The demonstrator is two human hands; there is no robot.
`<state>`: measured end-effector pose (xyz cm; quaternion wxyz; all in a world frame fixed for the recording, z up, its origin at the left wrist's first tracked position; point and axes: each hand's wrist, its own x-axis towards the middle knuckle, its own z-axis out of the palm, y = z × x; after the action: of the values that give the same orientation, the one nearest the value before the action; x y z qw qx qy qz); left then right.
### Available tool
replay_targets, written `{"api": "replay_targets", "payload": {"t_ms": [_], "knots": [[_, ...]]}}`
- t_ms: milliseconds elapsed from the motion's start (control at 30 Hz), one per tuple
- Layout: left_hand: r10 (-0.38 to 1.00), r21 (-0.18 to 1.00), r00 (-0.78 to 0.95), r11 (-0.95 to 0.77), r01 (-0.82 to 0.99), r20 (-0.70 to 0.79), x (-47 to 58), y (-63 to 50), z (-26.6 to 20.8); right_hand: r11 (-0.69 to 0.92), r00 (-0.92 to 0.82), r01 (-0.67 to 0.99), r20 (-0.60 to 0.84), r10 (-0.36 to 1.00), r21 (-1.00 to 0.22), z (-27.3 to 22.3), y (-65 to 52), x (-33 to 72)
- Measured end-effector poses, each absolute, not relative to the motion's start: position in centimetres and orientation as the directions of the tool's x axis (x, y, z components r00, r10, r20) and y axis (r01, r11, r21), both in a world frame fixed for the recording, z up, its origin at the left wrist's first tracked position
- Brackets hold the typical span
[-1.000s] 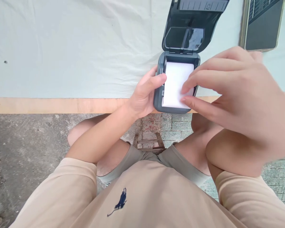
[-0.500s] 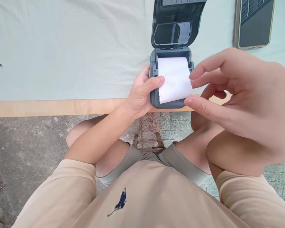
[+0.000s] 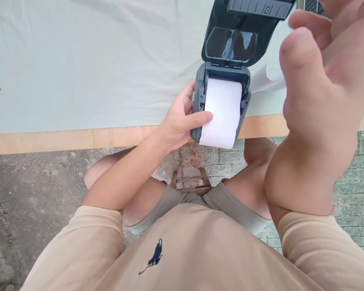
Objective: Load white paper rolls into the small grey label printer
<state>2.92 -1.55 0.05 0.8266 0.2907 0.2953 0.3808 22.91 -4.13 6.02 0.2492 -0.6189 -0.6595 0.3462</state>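
Printer, dark grey, was at the near edge of the desk, white paper jutting past its front. My left fingers gripped its left side, thumb over the paper. Beyond, its lid stood open. My right fingers were raised near it, half curled; whether they held anything, I could not tell.

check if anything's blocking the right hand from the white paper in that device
Nothing visible stands between the right hand and the white paper. The lid of the device is open, beyond the paper. The left hand has its thumb over the paper's left edge, away from the right hand.
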Motion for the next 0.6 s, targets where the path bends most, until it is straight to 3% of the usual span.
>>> {"api": "replay_targets", "payload": {"t_ms": [200,300,467,600], "knots": [[0.771,0.625,0.630,0.540,-0.564,-0.098,2.9,-1.2,-0.4,0.058,-0.074,0.641,0.014,0.997,-0.766,7.9,-3.9,21.6],[0.788,0.628,0.607,0.525,-0.574,-0.104,2.9,-1.4,-0.1,0.126,-0.075,0.633,0.102,0.992,-0.764,8.2,-3.7,19.7],[0.817,0.706,0.547,0.496,-0.506,-0.182,3.0,-1.8,0.2,0.060,-0.180,0.661,-0.080,0.980,-0.748,7.1,-3.1,19.0],[0.802,0.737,0.555,0.509,-0.445,-0.220,2.9,-1.6,0.1,0.021,-0.163,0.615,-0.101,0.982,-0.788,6.6,-2.8,19.3]]}}
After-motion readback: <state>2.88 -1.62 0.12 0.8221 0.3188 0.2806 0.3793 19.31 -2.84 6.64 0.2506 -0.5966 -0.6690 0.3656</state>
